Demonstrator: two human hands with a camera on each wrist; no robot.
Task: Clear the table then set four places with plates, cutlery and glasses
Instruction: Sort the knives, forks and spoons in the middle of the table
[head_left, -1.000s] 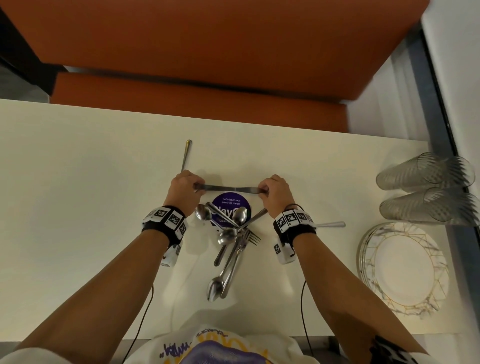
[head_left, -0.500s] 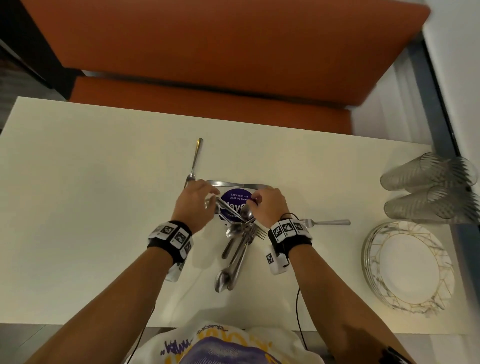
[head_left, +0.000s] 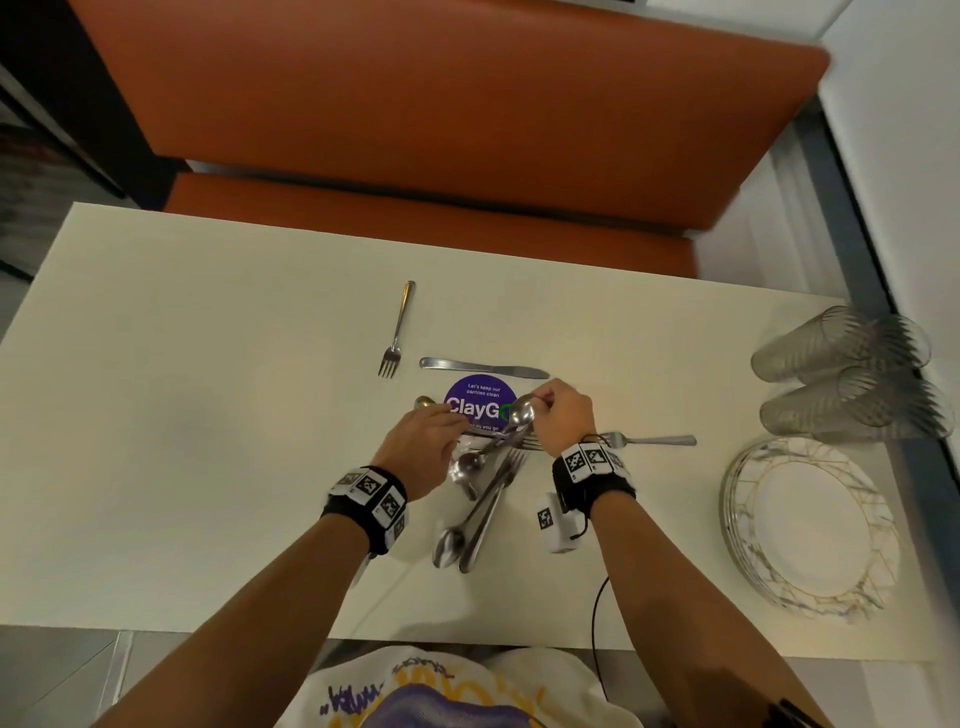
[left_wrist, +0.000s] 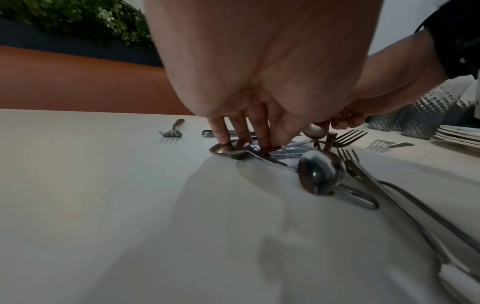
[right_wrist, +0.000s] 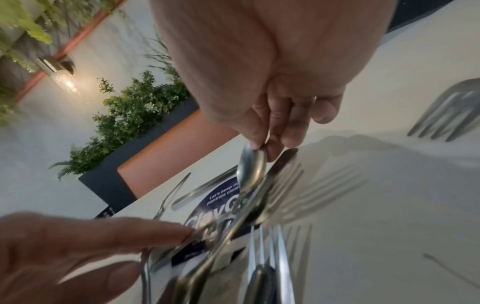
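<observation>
While seen from above, tabletop (head_left: 208, 415): cream, orange bench (head_left: 415, 130) behind, planter greenery beyond.
Cutlery pile (head_left: 483, 499): mid-tabletop.
Right hand (head_left: 563, 415) grip: pinching spoon (head_left: 522, 413).
Left hand (head_left: 421, 447) grip: straight fingers pressing pile.
Change: knife (head_left: 483, 367) released, now lying flat.

A round purple sticker (head_left: 480, 402) reading "ClayGo" lies flat on the cream table (head_left: 208, 415); an orange upholstered bench (head_left: 441, 156) runs along the table's far edge; green leafy plants (right_wrist: 135, 109) in a dark planter (right_wrist: 145, 148) stand behind the bench; 1 lit wall lamp (right_wrist: 62, 79) glows beside the foliage.
</observation>
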